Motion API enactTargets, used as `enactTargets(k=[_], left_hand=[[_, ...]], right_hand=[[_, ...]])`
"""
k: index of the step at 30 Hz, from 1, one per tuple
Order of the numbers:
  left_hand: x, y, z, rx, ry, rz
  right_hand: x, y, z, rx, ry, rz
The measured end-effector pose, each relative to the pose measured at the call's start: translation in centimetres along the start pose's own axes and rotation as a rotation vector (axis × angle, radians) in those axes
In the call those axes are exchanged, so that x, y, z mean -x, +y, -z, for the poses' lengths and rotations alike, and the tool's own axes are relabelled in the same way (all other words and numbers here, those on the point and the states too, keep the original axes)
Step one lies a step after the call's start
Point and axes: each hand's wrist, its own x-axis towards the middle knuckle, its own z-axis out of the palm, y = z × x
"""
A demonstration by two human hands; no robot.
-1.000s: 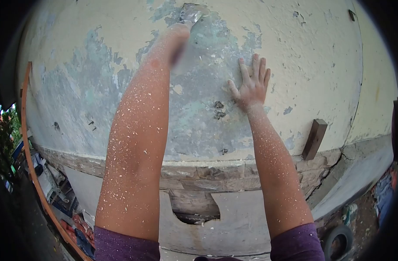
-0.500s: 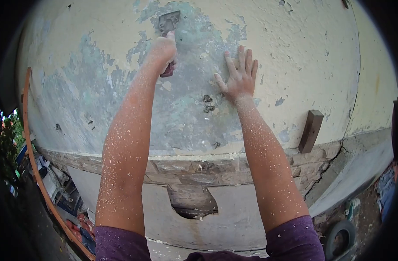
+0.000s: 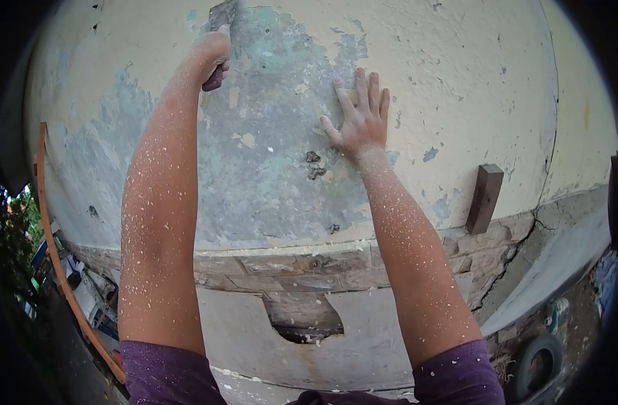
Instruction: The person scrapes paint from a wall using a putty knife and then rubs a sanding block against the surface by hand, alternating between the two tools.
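A wall (image 3: 268, 182) with peeling cream paint over grey-green plaster fills most of the head view. My left hand (image 3: 213, 55) is closed around the dark red handle of a paint scraper (image 3: 223, 15). Its broad metal blade points up against the wall at the top left of the bare patch, partly cut off by the frame's edge. My right hand (image 3: 363, 128) lies flat on the wall at the patch's right border, fingers spread, holding nothing. Pale paint flakes cover both forearms.
A brown wooden block (image 3: 484, 199) juts from the wall at right. Below runs a stone ledge (image 3: 289, 266), over a panel with a broken hole (image 3: 302, 317). An orange-brown strip (image 3: 59, 263) curves down the left side. A tyre (image 3: 538, 364) lies at lower right.
My left hand has moved up and left with the scraper. My right hand stays flat on the wall; the view has shifted slightly. Flakes are falling below.
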Motion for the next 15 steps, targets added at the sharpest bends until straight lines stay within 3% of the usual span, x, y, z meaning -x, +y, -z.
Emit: enactTargets(k=[3,6,7,10,13,15], left_hand=[[-1.0,0.7,0.2,0.049,0.042,0.011],[2.0,-2.1,-1.2,-0.148,-0.056,-0.025],[4.2,-3.5,-2.5,-0.370,-0.013,-0.131],[7.4,-5.6,-6.0,-0.451,0.068,-0.081],[5.1,-2.4,-5.6,-0.461,0.106,-0.213],[4.0,2.5,-4.4,-0.258,-0.095,0.033]], right_hand=[[0.5,-0.2,0.1,-0.016,-0.015,0.008],[0.1,0.1,0.2,-0.003,-0.016,0.006],[0.0,0.1,0.1,-0.005,-0.006,0.010],[0.5,-0.1,0.2,-0.018,-0.006,0.001],[0.2,-0.4,0.2,-0.017,0.000,0.006],[-0.1,-0.2,0.2,-0.008,0.002,0.009]])
